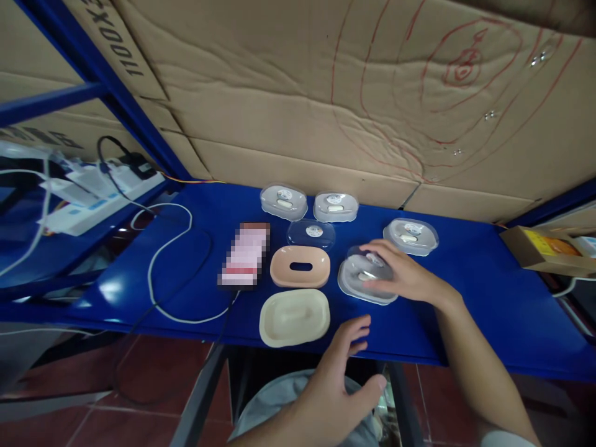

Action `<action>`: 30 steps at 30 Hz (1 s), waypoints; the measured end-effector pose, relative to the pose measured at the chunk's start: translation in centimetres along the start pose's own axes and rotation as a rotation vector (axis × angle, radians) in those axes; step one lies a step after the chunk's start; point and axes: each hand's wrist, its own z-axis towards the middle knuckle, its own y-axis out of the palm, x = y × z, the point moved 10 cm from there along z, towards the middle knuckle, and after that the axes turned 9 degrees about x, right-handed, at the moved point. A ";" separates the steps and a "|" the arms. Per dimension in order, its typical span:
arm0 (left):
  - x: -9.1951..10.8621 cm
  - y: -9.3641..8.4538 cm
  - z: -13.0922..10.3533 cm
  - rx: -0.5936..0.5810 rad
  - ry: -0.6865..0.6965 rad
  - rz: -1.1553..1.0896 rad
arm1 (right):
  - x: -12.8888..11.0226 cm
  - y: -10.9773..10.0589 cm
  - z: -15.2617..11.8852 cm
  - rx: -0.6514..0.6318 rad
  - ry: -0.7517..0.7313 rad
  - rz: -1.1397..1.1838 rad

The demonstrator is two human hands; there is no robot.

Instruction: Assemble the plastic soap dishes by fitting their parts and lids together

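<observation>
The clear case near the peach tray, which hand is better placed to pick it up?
Likely the right hand: its fingers already rest on the clear case, while the left hand hovers open off the table's front edge.

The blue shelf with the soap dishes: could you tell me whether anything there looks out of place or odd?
Mostly tidy. The clear case under the right hand sits slightly askew, and white and black cables loop loosely across the blue shelf.

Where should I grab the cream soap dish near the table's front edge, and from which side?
Take the cream soap dish by its long rims, probably from above, thumb on the near rim and fingers on the far one. It lies flat with its hollow facing up, and its raised lip gives purchase. The left hand hovers open just right of it.
</observation>
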 end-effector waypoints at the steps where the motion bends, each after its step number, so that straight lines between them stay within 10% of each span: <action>1: 0.3 0.0 0.2 0.024 0.072 0.137 | 0.3 -0.3 0.5 0.057 -0.008 -0.004; 6: 0.7 1.2 1.5 0.040 0.330 0.725 | 2.8 0.6 2.9 0.188 0.019 -0.117; 13: -0.4 2.8 2.0 -0.086 0.365 0.919 | 5.2 1.6 4.0 0.205 0.078 -0.163; 21: 0.0 1.8 0.7 -0.067 0.385 0.776 | -1.2 2.4 0.0 -0.015 -0.089 -0.152; 30: 1.8 0.7 0.0 0.029 0.466 0.782 | -2.5 1.7 -0.9 -0.182 -0.016 0.097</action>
